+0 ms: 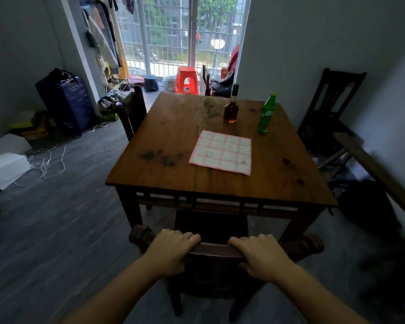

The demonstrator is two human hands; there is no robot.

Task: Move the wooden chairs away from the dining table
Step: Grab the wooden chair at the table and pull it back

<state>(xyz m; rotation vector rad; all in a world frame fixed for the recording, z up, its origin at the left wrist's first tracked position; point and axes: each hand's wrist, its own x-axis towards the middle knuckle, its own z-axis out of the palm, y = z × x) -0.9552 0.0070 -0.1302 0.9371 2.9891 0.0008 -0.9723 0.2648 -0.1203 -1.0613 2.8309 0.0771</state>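
In front of you stands the dining table [173, 146], square, with a reddish-brown plank top marked by dark stains, a slatted apron and dark legs. The near chair [216, 250] is dark wood, its curved top rail ending in rounded knobs, its back toward you and its seat reaching under the table's near edge. A second dark chair [132, 111] stands upright against the table's left side, only its back showing. A third chair [330, 106] stands apart from the table's right side, close to the wall, facing the table.
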